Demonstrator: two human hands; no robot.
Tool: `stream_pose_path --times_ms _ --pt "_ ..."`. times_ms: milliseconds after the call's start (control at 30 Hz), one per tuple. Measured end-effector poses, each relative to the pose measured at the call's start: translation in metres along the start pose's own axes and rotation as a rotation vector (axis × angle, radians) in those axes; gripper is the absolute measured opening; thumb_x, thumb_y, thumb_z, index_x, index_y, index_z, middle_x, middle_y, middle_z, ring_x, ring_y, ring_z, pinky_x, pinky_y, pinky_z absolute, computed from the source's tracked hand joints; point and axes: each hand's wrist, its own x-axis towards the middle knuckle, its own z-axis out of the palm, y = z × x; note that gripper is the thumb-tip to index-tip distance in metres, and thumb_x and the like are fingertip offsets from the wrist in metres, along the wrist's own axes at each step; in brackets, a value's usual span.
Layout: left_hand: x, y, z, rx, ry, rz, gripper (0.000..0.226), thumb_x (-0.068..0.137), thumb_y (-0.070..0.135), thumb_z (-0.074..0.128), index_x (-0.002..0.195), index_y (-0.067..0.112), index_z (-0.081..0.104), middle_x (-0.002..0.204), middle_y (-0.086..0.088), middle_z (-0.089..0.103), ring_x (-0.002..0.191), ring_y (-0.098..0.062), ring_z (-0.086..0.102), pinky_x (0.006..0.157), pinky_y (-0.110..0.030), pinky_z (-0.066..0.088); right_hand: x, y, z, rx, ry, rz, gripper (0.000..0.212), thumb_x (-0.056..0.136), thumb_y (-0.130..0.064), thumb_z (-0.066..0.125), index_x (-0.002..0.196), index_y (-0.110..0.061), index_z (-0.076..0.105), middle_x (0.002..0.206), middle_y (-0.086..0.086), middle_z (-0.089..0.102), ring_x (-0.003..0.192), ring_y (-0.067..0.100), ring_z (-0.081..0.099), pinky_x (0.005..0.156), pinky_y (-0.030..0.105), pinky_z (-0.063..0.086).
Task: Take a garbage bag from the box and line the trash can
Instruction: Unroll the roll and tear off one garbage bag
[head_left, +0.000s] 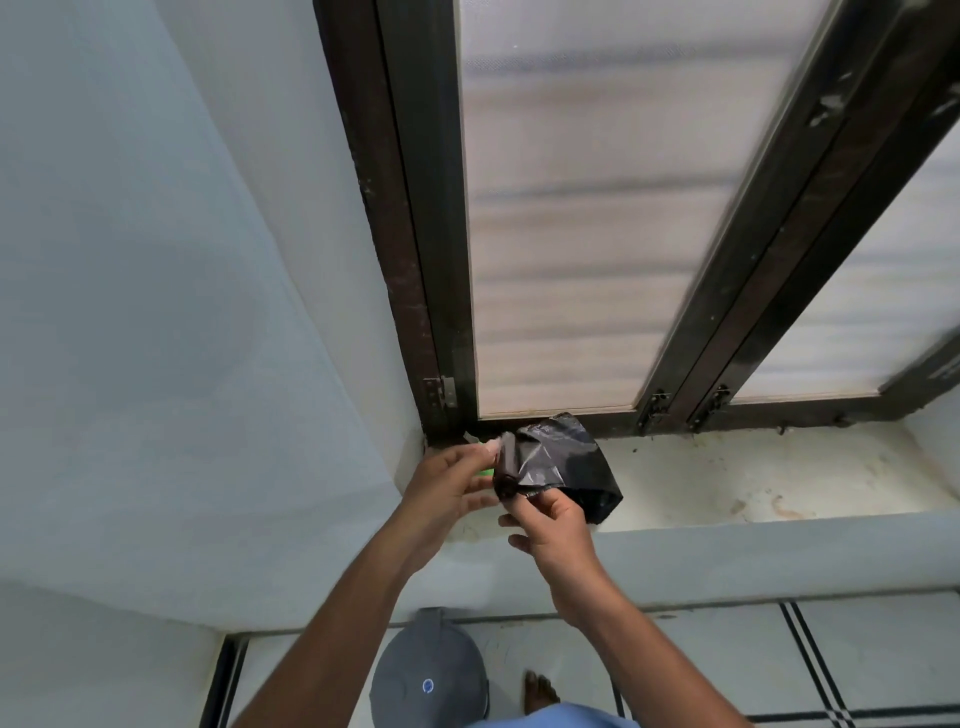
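Above a stained window sill (727, 483), the left hand (447, 493) grips a tight black roll (506, 462) while the right hand (553, 525) pinches its glossy, crinkled garbage bag (566, 462), partly unrolled; grey trash can (428, 670) below.

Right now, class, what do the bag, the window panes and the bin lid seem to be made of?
Bag: thin black plastic film, glossy and creased, apparently coming off a roll held in both hands.
Window panes: frosted or ribbed translucent glass, possibly plastic; light passes, no clear view.
Bin lid: grey moulded plastic, matt and domed, probably.
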Motion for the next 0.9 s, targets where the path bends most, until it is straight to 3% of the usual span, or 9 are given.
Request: stream_pose_path --times_ms 100,233,333,400,533,633,700,800,900 --pt "0.005 -0.001 0.006 0.082 0.045 -0.011 0.037 0.095 0.043 0.083 0.113 0.012 0.083 0.114 -0.014 0.082 0.108 -0.027 0.079 0.084 -0.031 0.066 0.007 0.003 -0.002 -0.221 0.063 -0.16 0.013 0.102 -0.033 0.084 0.098 -0.02 0.083 0.086 -0.007 0.083 0.082 0.01 0.073 0.077 0.035 0.059" --pt "0.012 -0.004 0.007 0.102 0.076 -0.03 0.044 0.085 0.04 0.092 0.116 0.012 0.081 0.113 -0.012 0.083 0.108 -0.026 0.08 0.088 -0.034 0.068 0.013 0.009 -0.007 -0.403 0.085 -0.24 0.016 0.099 -0.04 0.084 0.098 -0.024 0.085 0.092 -0.01 0.084 0.09 0.012 0.078 0.085 0.045 0.065" --pt "0.016 -0.004 0.004 0.113 0.074 -0.066 0.03 0.093 0.025 0.084 0.115 0.006 0.079 0.113 -0.017 0.081 0.109 -0.031 0.079 0.09 -0.037 0.068 0.014 0.012 -0.011 -0.492 0.087 -0.314 0.019 0.099 -0.042 0.084 0.099 -0.023 0.084 0.084 -0.006 0.082 0.071 0.007 0.07 0.068 0.037 0.057" --pt "0.016 -0.002 0.001 0.117 0.049 -0.092 0.024 0.098 0.023 0.074 0.111 0.003 0.077 0.108 -0.018 0.08 0.102 -0.029 0.078 0.087 -0.035 0.066 0.013 0.014 -0.015 -0.595 0.11 -0.373 0.023 0.1 -0.041 0.083 0.093 -0.02 0.082 0.076 0.003 0.077 0.059 0.013 0.057 0.058 0.043 0.049" --pt "0.009 0.003 0.001 0.269 0.008 -0.041 0.035 0.086 0.04 0.091 0.114 0.022 0.078 0.111 -0.002 0.081 0.101 -0.017 0.078 0.073 -0.021 0.063 0.007 0.016 -0.015 -0.722 0.075 -0.459 0.02 0.103 -0.036 0.078 0.1 -0.016 0.083 0.078 0.001 0.075 0.083 0.02 0.064 0.063 0.043 0.053" --pt "0.01 0.002 -0.004 0.291 0.01 -0.026 0.031 0.09 0.039 0.088 0.115 0.022 0.08 0.11 -0.003 0.082 0.107 -0.023 0.078 0.086 -0.031 0.067 0.008 0.015 -0.013 -0.654 0.097 -0.467 0.016 0.103 -0.037 0.081 0.099 -0.022 0.083 0.079 -0.011 0.076 0.079 0.014 0.067 0.061 0.03 0.051" --pt "0.01 0.003 -0.008 0.143 0.021 -0.047 0.027 0.098 0.034 0.079 0.12 0.019 0.079 0.117 -0.009 0.081 0.113 -0.028 0.077 0.097 -0.038 0.064 0.009 0.013 -0.013 -0.514 0.145 -0.394 0.018 0.103 -0.036 0.083 0.088 -0.027 0.077 0.073 -0.021 0.073 0.07 0.005 0.066 0.061 0.018 0.046" --pt "0.005 0.01 -0.009 -0.063 0.072 -0.066 0.028 0.107 0.032 0.063 0.124 0.013 0.076 0.117 -0.012 0.081 0.109 -0.026 0.077 0.094 -0.036 0.061 0.009 0.011 -0.013 -0.316 0.164 -0.279 0.03 0.104 -0.03 0.083 0.079 -0.023 0.067 0.06 -0.022 0.063 0.058 0.0 0.056 0.059 0.016 0.043" --pt "-0.001 0.01 -0.008 0.024 0.072 0.014 0.027 0.105 0.038 0.071 0.126 0.022 0.078 0.117 0.0 0.085 0.105 -0.014 0.081 0.089 -0.027 0.062 0.005 0.008 -0.011 -0.213 0.17 -0.24 0.027 0.104 -0.027 0.083 0.083 -0.017 0.068 0.063 -0.017 0.063 0.062 0.0 0.056 0.061 0.018 0.047"
